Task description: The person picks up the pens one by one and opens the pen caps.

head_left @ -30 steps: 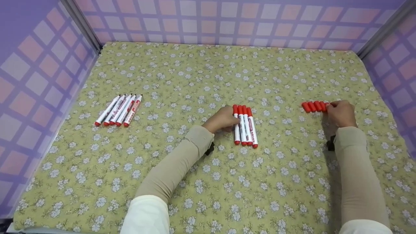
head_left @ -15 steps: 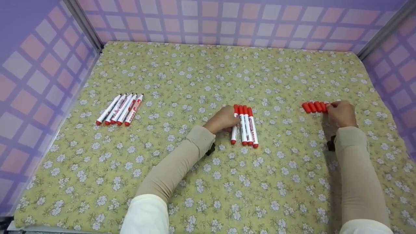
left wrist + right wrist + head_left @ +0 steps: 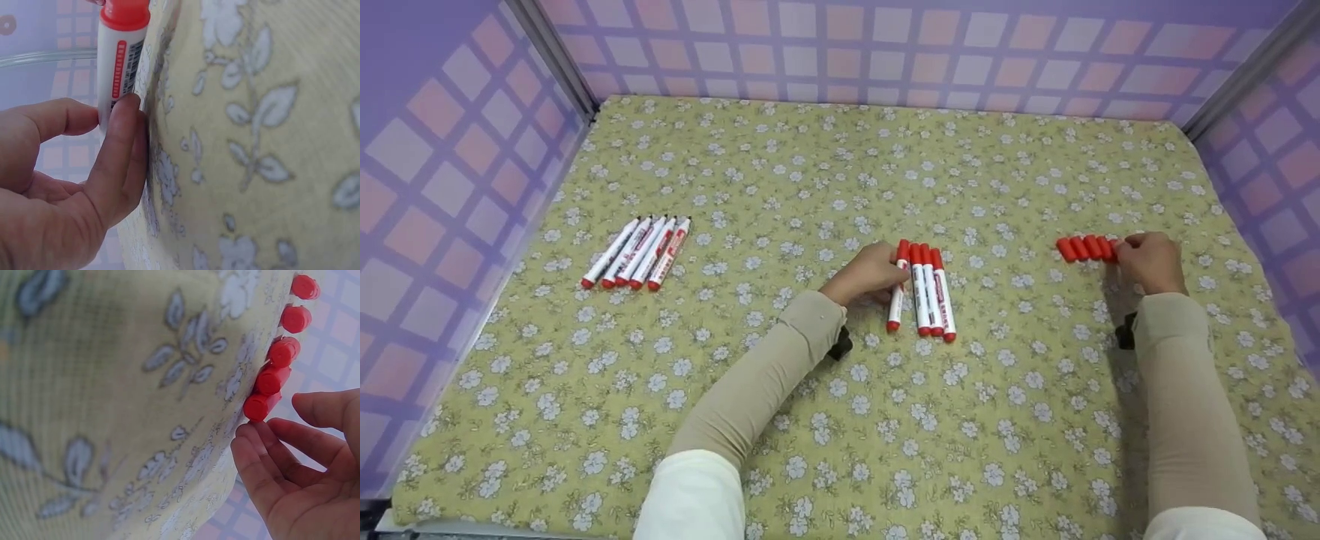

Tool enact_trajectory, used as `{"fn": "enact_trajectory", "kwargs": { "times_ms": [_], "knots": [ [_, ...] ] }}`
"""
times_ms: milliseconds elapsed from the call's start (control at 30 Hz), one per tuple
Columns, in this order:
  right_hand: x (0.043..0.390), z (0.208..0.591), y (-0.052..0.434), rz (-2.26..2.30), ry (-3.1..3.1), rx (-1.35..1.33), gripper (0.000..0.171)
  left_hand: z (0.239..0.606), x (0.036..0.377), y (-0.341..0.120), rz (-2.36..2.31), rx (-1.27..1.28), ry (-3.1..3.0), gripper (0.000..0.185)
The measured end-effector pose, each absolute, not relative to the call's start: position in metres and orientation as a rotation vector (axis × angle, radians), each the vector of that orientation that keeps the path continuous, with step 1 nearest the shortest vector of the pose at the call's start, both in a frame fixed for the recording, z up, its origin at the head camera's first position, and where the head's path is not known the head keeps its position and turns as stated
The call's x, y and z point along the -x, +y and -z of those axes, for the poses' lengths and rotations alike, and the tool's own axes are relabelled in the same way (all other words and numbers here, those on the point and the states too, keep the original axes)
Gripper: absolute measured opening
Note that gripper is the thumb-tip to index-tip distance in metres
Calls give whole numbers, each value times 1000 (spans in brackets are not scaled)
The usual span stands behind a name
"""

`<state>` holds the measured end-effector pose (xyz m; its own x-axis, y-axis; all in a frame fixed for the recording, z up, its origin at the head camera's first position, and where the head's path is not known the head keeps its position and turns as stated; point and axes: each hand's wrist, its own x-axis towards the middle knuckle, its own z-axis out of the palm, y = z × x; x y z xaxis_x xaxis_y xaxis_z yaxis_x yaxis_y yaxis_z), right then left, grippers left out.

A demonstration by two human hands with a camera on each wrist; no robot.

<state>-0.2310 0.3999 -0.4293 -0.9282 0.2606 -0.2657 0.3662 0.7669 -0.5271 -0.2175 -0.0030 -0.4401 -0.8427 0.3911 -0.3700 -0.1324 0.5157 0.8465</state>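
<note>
My left hand (image 3: pixel 886 276) pinches the leftmost red-capped marker (image 3: pixel 895 289) of a short row at the cloth's centre. Its lower end is swung left, away from the three markers (image 3: pixel 934 292) still lying side by side. In the left wrist view, thumb and forefinger (image 3: pixel 121 129) hold this marker's barrel (image 3: pixel 119 62) against the cloth. My right hand (image 3: pixel 1126 247) rests at the right end of a row of several loose red caps (image 3: pixel 1081 247). In the right wrist view its fingertips (image 3: pixel 247 436) touch the nearest cap (image 3: pixel 260 406), with the thumb apart.
Several more markers (image 3: pixel 637 251) lie in a tight row at the far left of the yellow flowered cloth (image 3: pixel 840 172). Purple checked walls (image 3: pixel 885 45) close in the back and both sides. Bare cloth stretches in front and behind the hands.
My left hand has drawn the leftmost marker out of its row, swinging its lower end to the left. The right hand has stayed by the caps.
</note>
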Motion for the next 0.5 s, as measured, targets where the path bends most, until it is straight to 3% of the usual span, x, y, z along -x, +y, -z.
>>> {"fn": "enact_trajectory", "kwargs": {
  "times_ms": [267,500],
  "knots": [
    [231,425,398,915,2780,-519,57,442,218,-8,-1422,-150,2107,22],
    [229,420,394,947,2858,-432,57,440,222,-12,-1427,-176,2094,39]
  ]
}}
